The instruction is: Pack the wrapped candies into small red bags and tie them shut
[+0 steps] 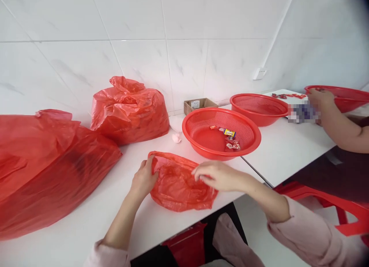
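Note:
A small red plastic bag (pixel 177 188) lies on the white table (pixel 72 236) in front of me. My left hand (pixel 143 179) grips the bag's left edge, fingers curled round the rim. On the bag's right upper edge, my right hand (pixel 217 176) pinches the plastic. Just behind the bag stands a red mesh basket (pixel 201 124) with several wrapped candies (pixel 230 138) in it.
A big red bag (pixel 43 171) lies at the left, a stuffed red bag (pixel 129 111) behind it. A second red basket (pixel 256 105), a small cardboard box (pixel 199 104) and a pink scrap (pixel 176 137) sit further back. Another person's arm (pixel 337 122) reaches a third basket (pixel 346 95) at right.

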The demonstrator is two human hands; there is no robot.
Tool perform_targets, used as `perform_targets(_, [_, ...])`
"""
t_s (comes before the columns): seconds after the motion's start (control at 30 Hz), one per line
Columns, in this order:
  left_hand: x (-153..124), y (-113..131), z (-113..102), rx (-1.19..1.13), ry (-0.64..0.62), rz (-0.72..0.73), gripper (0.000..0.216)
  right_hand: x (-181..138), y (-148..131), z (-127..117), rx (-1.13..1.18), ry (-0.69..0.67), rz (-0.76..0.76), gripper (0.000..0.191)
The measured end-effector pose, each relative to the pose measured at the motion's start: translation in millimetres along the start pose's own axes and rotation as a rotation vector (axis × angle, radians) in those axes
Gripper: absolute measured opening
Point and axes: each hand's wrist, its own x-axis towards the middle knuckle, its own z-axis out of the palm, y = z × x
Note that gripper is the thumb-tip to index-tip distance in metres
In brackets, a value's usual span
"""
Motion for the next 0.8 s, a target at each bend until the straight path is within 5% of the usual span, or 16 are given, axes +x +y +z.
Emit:
perform_targets(0.13, [3,-7,11,-0.163,-0.023,0.051,0.057,16,40,-67,-0.210,0.231,0.407,0.027])
perform_targets(0.3, [4,-20,13,-0.361,-0.134,0.117,0.056,41,124,-115,-0.409,0.039,0.829,0.030])
perform_targets(0.5, [3,-29,11,-0.568,-0.213,0.039,0.055,51,189,-107,-0.388,-0.158,0.939,0.035])
perform_targets(0.8, [-1,-17,8,-0.810,-0.178,-0.134,0.063,49,218,-94,-0.424,-0.206,0.919,0.032])
